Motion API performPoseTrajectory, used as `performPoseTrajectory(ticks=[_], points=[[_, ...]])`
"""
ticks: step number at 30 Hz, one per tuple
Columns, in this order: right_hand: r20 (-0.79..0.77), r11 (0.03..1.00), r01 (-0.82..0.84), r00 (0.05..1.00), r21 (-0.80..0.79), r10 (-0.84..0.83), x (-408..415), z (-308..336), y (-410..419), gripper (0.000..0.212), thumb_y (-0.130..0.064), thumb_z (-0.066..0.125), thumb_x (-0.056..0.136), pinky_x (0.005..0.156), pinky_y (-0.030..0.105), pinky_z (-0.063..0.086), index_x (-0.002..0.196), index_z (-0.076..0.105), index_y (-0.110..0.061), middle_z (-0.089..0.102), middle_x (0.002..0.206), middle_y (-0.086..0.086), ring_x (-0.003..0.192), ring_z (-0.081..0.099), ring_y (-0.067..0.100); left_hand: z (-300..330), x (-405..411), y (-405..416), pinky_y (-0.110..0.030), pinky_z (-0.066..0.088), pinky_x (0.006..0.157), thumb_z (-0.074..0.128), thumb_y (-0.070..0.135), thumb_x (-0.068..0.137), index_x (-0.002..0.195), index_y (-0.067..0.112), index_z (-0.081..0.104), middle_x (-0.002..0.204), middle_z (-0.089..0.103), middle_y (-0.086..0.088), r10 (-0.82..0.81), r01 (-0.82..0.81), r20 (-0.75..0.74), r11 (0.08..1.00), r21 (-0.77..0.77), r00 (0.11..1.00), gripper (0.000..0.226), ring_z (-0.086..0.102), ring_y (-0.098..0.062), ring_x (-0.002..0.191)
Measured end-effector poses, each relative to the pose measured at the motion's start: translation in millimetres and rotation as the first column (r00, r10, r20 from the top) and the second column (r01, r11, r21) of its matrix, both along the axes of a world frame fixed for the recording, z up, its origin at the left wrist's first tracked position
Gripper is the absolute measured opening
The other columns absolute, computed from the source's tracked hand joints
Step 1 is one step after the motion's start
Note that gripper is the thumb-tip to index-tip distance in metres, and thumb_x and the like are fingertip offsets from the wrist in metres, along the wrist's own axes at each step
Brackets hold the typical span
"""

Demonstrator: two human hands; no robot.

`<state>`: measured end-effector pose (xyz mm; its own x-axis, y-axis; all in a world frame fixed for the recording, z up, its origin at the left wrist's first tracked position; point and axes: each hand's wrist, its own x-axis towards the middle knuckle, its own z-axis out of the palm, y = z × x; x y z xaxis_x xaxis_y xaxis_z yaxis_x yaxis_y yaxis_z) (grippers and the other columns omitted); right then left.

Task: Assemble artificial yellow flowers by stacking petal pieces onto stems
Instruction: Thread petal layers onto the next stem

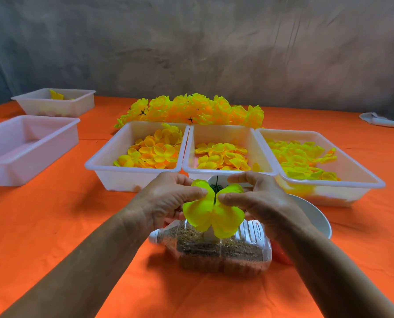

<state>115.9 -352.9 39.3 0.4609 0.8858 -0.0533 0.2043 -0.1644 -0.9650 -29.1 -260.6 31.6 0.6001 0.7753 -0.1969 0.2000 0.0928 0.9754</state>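
Both my left hand [168,198] and right hand [258,198] pinch the petal piece [212,214] on the stem [216,191]; uneven pressure risks tearing its centre or bending the stem.

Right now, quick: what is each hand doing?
Left hand: pinching the yellow petal piece on the stem.
Right hand: pinching the same petal piece from the other side.

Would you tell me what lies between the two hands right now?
In the head view, the yellow petal piece on its thin green stem lies between the left hand and right hand; both pinch it.
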Motion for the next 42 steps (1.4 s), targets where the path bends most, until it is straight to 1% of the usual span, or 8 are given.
performPoseTrajectory(ticks=[6, 10, 15, 18, 23, 26, 35, 42], points=[[0.03, 0.999, -0.017, 0.999, -0.039, 0.019, 1, -1, 3, 0.045, -0.008, 0.08, 0.07, 0.048, 0.022, 0.039, 0.11, 0.062, -0.018, 0.059, 0.089, 0.008, 0.064, 0.053, 0.012, 0, -2, -3, -0.017, 0.044, 0.039, 0.058, 0.011, 0.09, 0.085, 0.012, 0.06, 0.057, 0.063, 0.003, 0.044, -0.04, 0.082, 0.998, -0.046, 0.996, 0.006, 0.056, -0.005, 0.044], [0.007, 0.999, -0.005, 1.0, -0.046, 0.005, 4, -5, 5, 0.046, -0.007, 0.08, 0.069, 0.054, 0.028, 0.042, 0.11, 0.063, -0.017, 0.058, 0.093, 0.015, 0.065, 0.053, 0.018, -6, -9, -4, -0.025, 0.045, 0.052, 0.049, 0.001, 0.091, 0.093, 0.01, 0.064, 0.071, 0.068, -0.002, 0.029, -0.021, 0.151, 0.998, -0.054, 0.988, 0.017, 0.058, -0.015, 0.061], [-0.002, 0.998, -0.006, 1.0, -0.058, 0.006, 6, -8, 5, 0.047, -0.008, 0.081, 0.068, 0.063, 0.033, 0.05, 0.11, 0.063, -0.018, 0.063, 0.105, 0.02, 0.077, 0.059, 0.025, -20, -22, -8, -0.017, 0.046, 0.052, 0.065, -0.006, 0.07, 0.099, 0.012, 0.061, 0.087, 0.073, 0.0, -0.07, 0.059, 0.174, 0.996, 0.07, 0.982, 0.035, 0.058, -0.012, 0.07], [-0.003, 0.998, -0.006, 1.0, -0.062, 0.005, 6, -8, 6, 0.045, -0.01, 0.081, 0.069, 0.061, 0.031, 0.048, 0.11, 0.063, -0.018, 0.064, 0.106, 0.021, 0.078, 0.059, 0.025, -27, -26, -6, -0.017, 0.05, 0.059, 0.068, -0.014, 0.072, 0.103, 0.01, 0.06, 0.089, 0.073, -0.003, -0.058, 0.045, 0.142, 0.995, 0.093, 0.988, 0.04, 0.062, -0.012, 0.077], [-0.004, 0.997, -0.022, 1.0, -0.07, 0.022, 6, -6, 5, 0.045, -0.011, 0.081, 0.07, 0.057, 0.029, 0.043, 0.111, 0.063, -0.018, 0.06, 0.1, 0.018, 0.065, 0.053, 0.016, -32, -27, -1, -0.017, 0.043, 0.048, 0.057, -0.007, 0.084, 0.104, 0.008, 0.059, 0.074, 0.07, -0.004, -0.014, 0.021, 0.076, 0.995, -0.094, 0.997, 0.024, 0.061, -0.008, 0.053], [-0.005, 0.996, -0.034, 0.999, -0.076, 0.034, 6, -3, 4, 0.046, -0.01, 0.081, 0.07, 0.058, 0.029, 0.042, 0.112, 0.063, -0.017, 0.06, 0.096, 0.016, 0.062, 0.05, 0.014, -31, -25, -4, -0.014, 0.037, 0.036, 0.063, 0.002, 0.081, 0.098, 0.009, 0.058, 0.056, 0.064, -0.003, -0.061, 0.077, 0.09, 0.978, -0.194, 0.994, 0.019, 0.057, -0.007, 0.041], [0.023, 0.995, -0.055, 0.998, -0.079, 0.057, 5, 0, 3, 0.047, -0.006, 0.079, 0.07, 0.054, 0.027, 0.039, 0.113, 0.063, -0.015, 0.058, 0.093, 0.011, 0.065, 0.05, 0.014, -28, -19, 2, -0.02, 0.05, 0.045, 0.071, 0.013, 0.052, 0.094, 0.008, 0.058, 0.064, 0.068, -0.007, -0.047, 0.077, 0.117, 0.961, -0.265, 0.992, 0.044, 0.064, -0.015, 0.051], [-0.006, 0.996, -0.078, 0.997, -0.041, 0.077, 4, 5, 5, 0.044, 0.005, 0.078, 0.068, 0.041, 0.014, 0.041, 0.107, 0.063, -0.01, 0.063, 0.084, 0.009, 0.064, 0.057, 0.015, -30, -17, 7, -0.022, 0.052, 0.052, 0.068, 0.003, 0.053, 0.091, 0.005, 0.061, 0.074, 0.069, -0.009, -0.02, 0.068, 0.168, 0.957, -0.283, 0.986, 0.038, 0.065, -0.019, 0.063]])
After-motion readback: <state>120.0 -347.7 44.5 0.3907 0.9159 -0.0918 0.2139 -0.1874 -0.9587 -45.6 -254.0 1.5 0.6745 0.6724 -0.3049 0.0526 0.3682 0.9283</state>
